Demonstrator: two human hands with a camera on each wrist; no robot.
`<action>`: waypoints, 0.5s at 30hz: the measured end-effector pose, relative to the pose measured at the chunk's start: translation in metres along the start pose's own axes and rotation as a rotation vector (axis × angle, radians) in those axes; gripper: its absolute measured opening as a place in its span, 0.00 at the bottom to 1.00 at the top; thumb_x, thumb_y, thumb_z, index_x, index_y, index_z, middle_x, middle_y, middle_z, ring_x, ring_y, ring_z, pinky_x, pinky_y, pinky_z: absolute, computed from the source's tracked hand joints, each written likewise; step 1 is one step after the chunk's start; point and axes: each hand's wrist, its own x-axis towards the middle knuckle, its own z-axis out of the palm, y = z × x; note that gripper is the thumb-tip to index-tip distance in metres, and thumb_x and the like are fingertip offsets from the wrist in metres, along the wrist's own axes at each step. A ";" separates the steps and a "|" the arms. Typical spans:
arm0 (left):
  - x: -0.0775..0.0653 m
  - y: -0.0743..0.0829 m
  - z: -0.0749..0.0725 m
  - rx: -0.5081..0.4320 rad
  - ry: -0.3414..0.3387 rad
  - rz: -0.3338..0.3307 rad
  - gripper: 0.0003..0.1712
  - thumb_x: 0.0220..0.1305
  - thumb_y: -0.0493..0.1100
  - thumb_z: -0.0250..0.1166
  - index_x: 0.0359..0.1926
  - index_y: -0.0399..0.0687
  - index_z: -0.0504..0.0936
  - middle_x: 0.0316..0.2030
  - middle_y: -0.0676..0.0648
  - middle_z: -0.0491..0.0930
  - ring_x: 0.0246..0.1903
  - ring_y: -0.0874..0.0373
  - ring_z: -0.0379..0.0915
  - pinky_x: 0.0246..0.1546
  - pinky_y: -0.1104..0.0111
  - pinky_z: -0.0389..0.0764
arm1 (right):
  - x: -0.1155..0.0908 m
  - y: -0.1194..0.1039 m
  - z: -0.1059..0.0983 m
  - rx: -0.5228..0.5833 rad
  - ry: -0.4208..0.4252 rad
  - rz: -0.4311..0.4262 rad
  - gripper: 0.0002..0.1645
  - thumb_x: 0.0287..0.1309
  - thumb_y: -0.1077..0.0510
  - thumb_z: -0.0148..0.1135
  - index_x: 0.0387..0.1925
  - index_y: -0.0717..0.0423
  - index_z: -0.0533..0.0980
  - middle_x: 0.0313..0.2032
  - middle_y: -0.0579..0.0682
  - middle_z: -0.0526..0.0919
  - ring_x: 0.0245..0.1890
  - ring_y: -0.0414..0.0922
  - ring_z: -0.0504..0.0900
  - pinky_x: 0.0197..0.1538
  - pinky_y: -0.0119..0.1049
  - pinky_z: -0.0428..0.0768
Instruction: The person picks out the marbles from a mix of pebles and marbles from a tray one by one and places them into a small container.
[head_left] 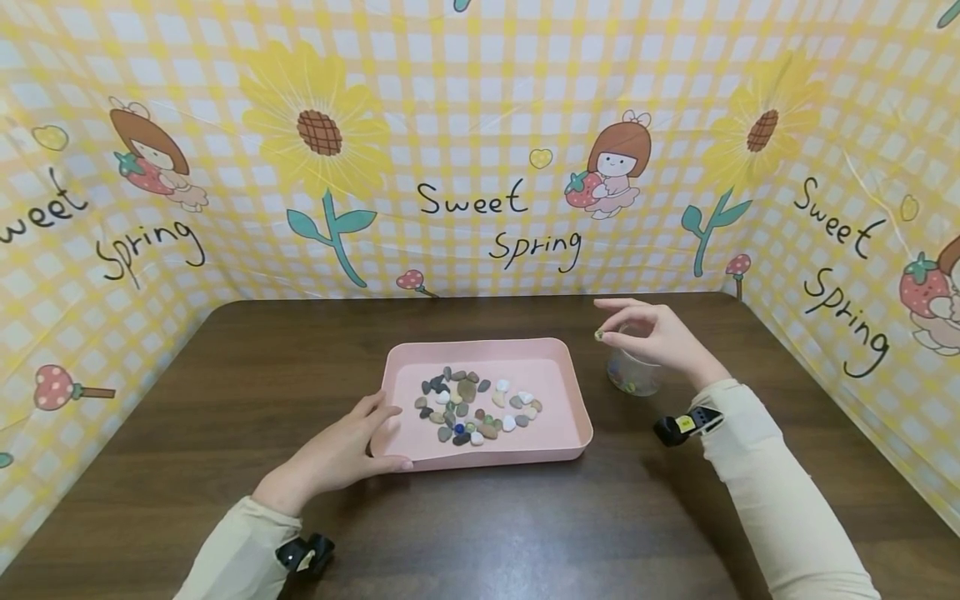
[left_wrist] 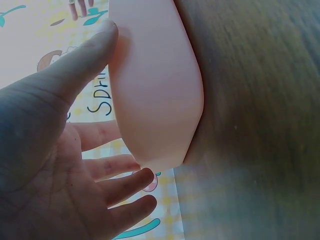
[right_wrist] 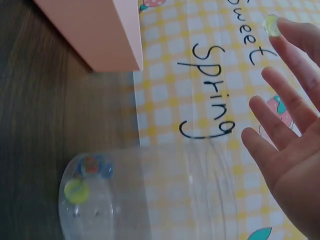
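Cream sleeve, left hand gripping a pink tray, right hand pinching a small, round, translucent yellow-green marble

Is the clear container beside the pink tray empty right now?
No, the right wrist view shows a yellow-green ball inside the clear container, near its base.

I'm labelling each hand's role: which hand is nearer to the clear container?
Right. The right hand is close to the clear container, near its top, pinching a marble; the left hand is farther off, touching the left end of the pink tray.
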 end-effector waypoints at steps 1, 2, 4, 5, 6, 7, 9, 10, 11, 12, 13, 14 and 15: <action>0.000 0.000 0.000 -0.001 -0.001 -0.001 0.48 0.48 0.67 0.66 0.61 0.39 0.69 0.67 0.30 0.56 0.60 0.35 0.65 0.55 0.47 0.71 | -0.001 0.001 -0.001 0.004 0.010 -0.001 0.10 0.57 0.57 0.63 0.37 0.59 0.81 0.62 0.57 0.71 0.54 0.28 0.74 0.54 0.25 0.74; 0.000 0.000 0.000 -0.001 -0.001 -0.003 0.48 0.48 0.67 0.66 0.61 0.40 0.69 0.67 0.30 0.56 0.60 0.35 0.65 0.55 0.47 0.71 | -0.003 0.003 -0.002 0.009 0.020 -0.003 0.10 0.57 0.57 0.63 0.37 0.60 0.81 0.62 0.57 0.71 0.53 0.26 0.75 0.54 0.25 0.74; 0.000 0.000 0.000 -0.003 -0.003 -0.004 0.48 0.48 0.67 0.66 0.62 0.40 0.69 0.67 0.30 0.56 0.60 0.35 0.65 0.55 0.47 0.71 | -0.005 0.006 -0.004 0.020 0.039 -0.001 0.10 0.57 0.58 0.63 0.38 0.62 0.81 0.62 0.59 0.71 0.52 0.24 0.74 0.55 0.26 0.74; 0.000 0.000 0.000 -0.004 -0.005 -0.005 0.48 0.48 0.67 0.66 0.62 0.40 0.69 0.67 0.30 0.56 0.60 0.35 0.65 0.55 0.47 0.71 | -0.006 0.008 -0.005 0.023 0.049 0.000 0.10 0.57 0.58 0.62 0.38 0.62 0.81 0.62 0.59 0.71 0.52 0.24 0.74 0.55 0.26 0.74; 0.000 0.000 0.000 -0.005 -0.006 -0.006 0.48 0.48 0.67 0.66 0.62 0.40 0.68 0.67 0.30 0.56 0.60 0.35 0.65 0.55 0.47 0.70 | -0.007 0.010 -0.006 0.026 0.059 0.002 0.11 0.58 0.59 0.62 0.38 0.63 0.80 0.62 0.60 0.70 0.53 0.24 0.74 0.56 0.25 0.73; 0.000 0.000 0.000 -0.006 -0.007 -0.006 0.49 0.48 0.67 0.66 0.62 0.40 0.68 0.67 0.30 0.56 0.60 0.35 0.65 0.55 0.47 0.70 | -0.008 0.012 -0.007 0.029 0.068 0.006 0.11 0.58 0.59 0.62 0.38 0.63 0.80 0.62 0.60 0.70 0.53 0.24 0.73 0.56 0.25 0.73; -0.001 0.000 0.000 -0.008 -0.009 -0.007 0.49 0.48 0.68 0.66 0.62 0.40 0.68 0.67 0.30 0.56 0.60 0.35 0.65 0.55 0.46 0.70 | -0.010 0.016 -0.008 0.036 0.091 0.012 0.11 0.57 0.59 0.62 0.38 0.64 0.80 0.62 0.60 0.70 0.53 0.24 0.74 0.56 0.24 0.73; -0.001 0.000 0.000 -0.008 -0.010 -0.007 0.49 0.48 0.68 0.66 0.62 0.40 0.68 0.67 0.30 0.56 0.60 0.35 0.64 0.55 0.46 0.70 | -0.011 0.017 -0.009 0.036 0.102 0.010 0.11 0.57 0.59 0.62 0.38 0.65 0.80 0.62 0.59 0.70 0.53 0.24 0.73 0.56 0.22 0.72; -0.001 0.000 0.000 -0.007 -0.011 -0.007 0.49 0.48 0.68 0.66 0.62 0.40 0.68 0.67 0.30 0.56 0.60 0.35 0.65 0.55 0.46 0.70 | -0.012 0.019 -0.010 0.034 0.116 0.011 0.12 0.57 0.59 0.63 0.38 0.65 0.80 0.62 0.58 0.71 0.53 0.24 0.73 0.56 0.21 0.71; -0.001 0.000 0.000 -0.008 -0.011 -0.008 0.49 0.48 0.68 0.66 0.62 0.40 0.68 0.67 0.30 0.56 0.60 0.35 0.64 0.55 0.46 0.70 | -0.013 0.020 -0.011 0.031 0.129 0.007 0.12 0.57 0.59 0.63 0.38 0.65 0.80 0.62 0.58 0.72 0.53 0.25 0.73 0.56 0.20 0.70; -0.001 0.000 0.000 -0.008 -0.011 -0.008 0.49 0.48 0.68 0.66 0.62 0.40 0.68 0.67 0.30 0.56 0.60 0.35 0.65 0.55 0.46 0.70 | -0.013 0.022 -0.011 0.025 0.143 0.006 0.12 0.56 0.59 0.63 0.38 0.66 0.80 0.61 0.55 0.73 0.53 0.25 0.73 0.56 0.18 0.70; -0.001 0.000 0.000 -0.009 -0.011 -0.008 0.49 0.48 0.68 0.66 0.62 0.39 0.68 0.67 0.30 0.56 0.60 0.35 0.65 0.55 0.46 0.70 | -0.014 0.023 -0.012 0.022 0.156 0.006 0.12 0.56 0.59 0.64 0.38 0.66 0.80 0.61 0.54 0.73 0.54 0.25 0.73 0.56 0.17 0.69; -0.001 0.000 0.000 -0.009 -0.010 -0.008 0.49 0.48 0.68 0.66 0.62 0.39 0.68 0.67 0.30 0.56 0.60 0.35 0.65 0.55 0.46 0.70 | -0.015 0.024 -0.012 0.018 0.168 0.006 0.13 0.56 0.59 0.64 0.38 0.66 0.80 0.60 0.52 0.74 0.54 0.25 0.72 0.57 0.17 0.68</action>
